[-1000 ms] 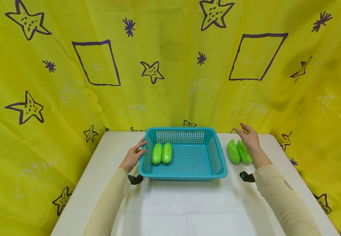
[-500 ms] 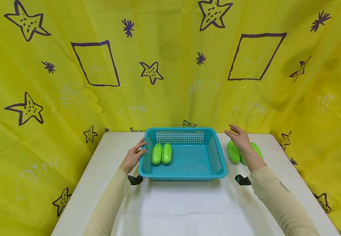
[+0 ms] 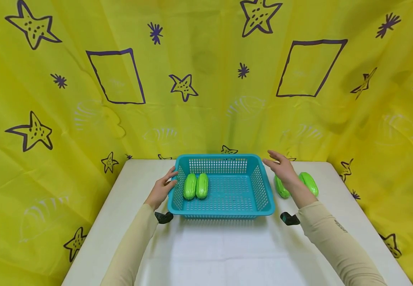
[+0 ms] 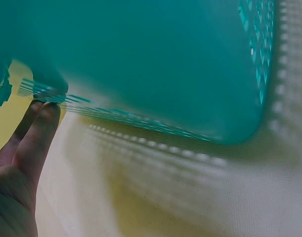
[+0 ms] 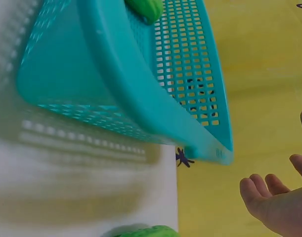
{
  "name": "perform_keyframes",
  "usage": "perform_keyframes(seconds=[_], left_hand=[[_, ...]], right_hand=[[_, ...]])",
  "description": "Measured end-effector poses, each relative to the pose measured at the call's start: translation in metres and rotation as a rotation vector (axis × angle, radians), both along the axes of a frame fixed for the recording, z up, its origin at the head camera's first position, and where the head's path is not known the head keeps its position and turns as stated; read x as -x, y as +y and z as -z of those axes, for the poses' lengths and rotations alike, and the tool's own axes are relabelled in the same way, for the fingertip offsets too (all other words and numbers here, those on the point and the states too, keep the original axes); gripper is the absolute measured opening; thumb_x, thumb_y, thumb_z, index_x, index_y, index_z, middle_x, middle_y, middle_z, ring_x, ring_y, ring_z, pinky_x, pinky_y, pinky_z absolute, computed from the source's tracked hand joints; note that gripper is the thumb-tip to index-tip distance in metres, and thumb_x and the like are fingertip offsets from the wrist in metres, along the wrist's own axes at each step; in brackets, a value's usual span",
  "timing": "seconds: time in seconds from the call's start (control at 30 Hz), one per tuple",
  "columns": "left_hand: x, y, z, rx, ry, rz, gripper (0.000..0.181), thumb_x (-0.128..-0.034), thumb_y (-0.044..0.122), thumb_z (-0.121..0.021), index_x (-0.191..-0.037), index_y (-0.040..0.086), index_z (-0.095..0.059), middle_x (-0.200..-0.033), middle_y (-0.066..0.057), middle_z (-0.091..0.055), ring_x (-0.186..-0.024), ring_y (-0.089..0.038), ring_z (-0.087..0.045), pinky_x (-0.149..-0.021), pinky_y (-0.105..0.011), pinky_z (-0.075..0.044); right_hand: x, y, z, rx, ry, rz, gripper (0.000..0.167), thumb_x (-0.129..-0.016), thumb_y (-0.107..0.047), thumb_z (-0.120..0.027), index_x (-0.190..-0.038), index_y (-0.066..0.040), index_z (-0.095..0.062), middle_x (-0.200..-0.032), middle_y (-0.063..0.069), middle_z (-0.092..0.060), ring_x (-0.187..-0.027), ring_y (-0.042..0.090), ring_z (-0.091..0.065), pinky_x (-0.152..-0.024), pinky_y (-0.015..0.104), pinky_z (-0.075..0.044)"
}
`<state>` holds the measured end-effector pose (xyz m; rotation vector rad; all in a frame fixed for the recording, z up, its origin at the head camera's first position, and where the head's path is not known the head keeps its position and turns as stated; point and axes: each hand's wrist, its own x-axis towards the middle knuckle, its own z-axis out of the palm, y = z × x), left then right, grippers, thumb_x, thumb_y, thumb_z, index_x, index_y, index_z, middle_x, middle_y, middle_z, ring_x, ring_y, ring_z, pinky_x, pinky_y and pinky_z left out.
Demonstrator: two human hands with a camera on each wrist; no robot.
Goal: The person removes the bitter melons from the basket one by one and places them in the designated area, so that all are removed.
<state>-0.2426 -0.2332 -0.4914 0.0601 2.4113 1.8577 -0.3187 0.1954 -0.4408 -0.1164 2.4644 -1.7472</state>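
A turquoise plastic basket (image 3: 220,212) with perforated walls stands on the white table. Inside it, along the left side, two shiny green elongated vegetables (image 3: 196,186) lie side by side. My left hand (image 3: 161,190) rests its fairly straight fingers against the basket's left side; in the left wrist view the fingertips (image 4: 49,111) touch the wall under the rim. My right hand (image 3: 283,169), fingers spread and holding nothing, hovers just right of the basket, apart from it. Behind that hand, two more green vegetables (image 3: 308,182) lie on the table, one partly hidden by it.
Yellow curtains (image 3: 206,119) with starfish drawings enclose the table's back and sides. The white tabletop (image 3: 220,250) extends in front of the basket. Dark wrist-worn cameras (image 3: 290,218) hang beneath both wrists.
My right hand has moved left from above the right-hand vegetables toward the basket's right rim, uncovering the farther vegetable. The left hand and the basket have stayed in place.
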Motion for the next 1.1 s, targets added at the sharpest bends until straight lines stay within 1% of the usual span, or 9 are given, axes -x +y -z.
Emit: perform_keyframes(seconds=[0.17, 0.27, 0.4, 0.53, 0.67, 0.8, 0.93, 0.97, 1.1], left_hand=[[0.009, -0.005, 0.02, 0.023, 0.023, -0.026, 0.047, -0.1033, 0.019, -0.051, -0.148, 0.008, -0.043, -0.162, 0.009, -0.017, -0.147, -0.034, -0.018, -0.113, -0.051, -0.029], [0.012, -0.006, 0.024, 0.033, 0.024, -0.033, 0.046, -0.1034, 0.021, -0.051, -0.148, 0.011, -0.044, -0.161, 0.013, -0.018, -0.147, -0.032, -0.019, -0.113, -0.05, -0.029], [0.011, -0.005, 0.023, 0.03, 0.024, -0.03, 0.046, -0.1034, 0.021, -0.051, -0.148, 0.011, -0.044, -0.161, 0.013, -0.017, -0.147, -0.031, -0.018, -0.113, -0.05, -0.029], [0.01, -0.005, 0.022, 0.026, 0.033, -0.025, 0.046, -0.1034, 0.019, -0.05, -0.148, 0.009, -0.043, -0.162, 0.011, -0.017, -0.147, -0.034, -0.02, -0.113, -0.051, -0.03], [0.01, -0.006, 0.022, 0.024, 0.034, -0.026, 0.046, -0.1037, 0.019, -0.05, -0.148, 0.009, -0.043, -0.162, 0.011, -0.017, -0.145, -0.035, -0.023, -0.112, -0.05, -0.031], [0.01, -0.007, 0.022, 0.024, 0.028, -0.032, 0.046, -0.1037, 0.019, -0.05, -0.148, 0.01, -0.043, -0.161, 0.013, -0.018, -0.145, -0.036, -0.025, -0.112, -0.05, -0.032], [0.009, -0.007, 0.023, 0.025, 0.025, -0.039, 0.046, -0.1036, 0.019, -0.05, -0.148, 0.011, -0.043, -0.161, 0.014, -0.018, -0.146, -0.034, -0.023, -0.112, -0.049, -0.031], [0.01, -0.007, 0.023, 0.025, 0.027, -0.035, 0.046, -0.1037, 0.019, -0.05, -0.148, 0.011, -0.043, -0.161, 0.014, -0.018, -0.146, -0.034, -0.023, -0.113, -0.05, -0.031], [0.01, -0.008, 0.025, 0.025, 0.04, -0.023, 0.046, -0.1037, 0.019, -0.05, -0.148, 0.01, -0.043, -0.161, 0.013, -0.017, -0.146, -0.034, -0.022, -0.113, -0.05, -0.03]], right_hand=[[-0.004, -0.01, -0.003, 0.0, -0.003, -0.047, 0.069, -0.099, -0.031, -0.058, -0.155, -0.007, -0.025, -0.158, 0.021, -0.021, -0.142, 0.042, -0.026, -0.114, 0.055, -0.025], [-0.008, -0.017, -0.007, -0.005, -0.005, -0.067, 0.07, -0.099, -0.034, -0.058, -0.156, -0.009, -0.026, -0.159, 0.019, -0.022, -0.142, 0.041, -0.026, -0.113, 0.057, -0.025], [-0.01, -0.028, -0.008, 0.003, -0.008, -0.082, 0.071, -0.097, -0.039, -0.06, -0.155, -0.012, -0.028, -0.159, 0.017, -0.023, -0.142, 0.039, -0.028, -0.113, 0.057, -0.026], [-0.011, -0.038, -0.005, 0.031, -0.001, -0.097, 0.069, -0.097, -0.035, -0.061, -0.154, -0.011, -0.03, -0.158, 0.017, -0.025, -0.142, 0.038, -0.028, -0.113, 0.056, -0.026], [-0.011, -0.047, -0.003, 0.046, 0.011, -0.118, 0.068, -0.098, -0.031, -0.061, -0.154, -0.009, -0.03, -0.157, 0.019, -0.025, -0.142, 0.039, -0.028, -0.113, 0.057, -0.027], [-0.008, -0.056, -0.002, 0.021, 0.012, -0.16, 0.068, -0.098, -0.033, -0.061, -0.155, -0.012, -0.03, -0.158, 0.018, -0.024, -0.141, 0.039, -0.029, -0.111, 0.059, -0.027], [-0.006, -0.064, -0.006, 0.002, 0.0, -0.22, 0.07, -0.097, -0.036, -0.061, -0.156, -0.017, -0.028, -0.16, 0.015, -0.021, -0.143, 0.039, -0.026, -0.11, 0.062, -0.027], [-0.007, -0.065, -0.008, 0.0, -0.005, -0.225, 0.07, -0.097, -0.037, -0.062, -0.155, -0.018, -0.028, -0.16, 0.014, -0.021, -0.143, 0.039, -0.026, -0.11, 0.062, -0.028], [-0.008, -0.074, -0.015, 0.006, -0.001, -0.24, 0.07, -0.097, -0.035, -0.062, -0.155, -0.018, -0.029, -0.16, 0.014, -0.023, -0.143, 0.038, -0.026, -0.109, 0.061, -0.029]])
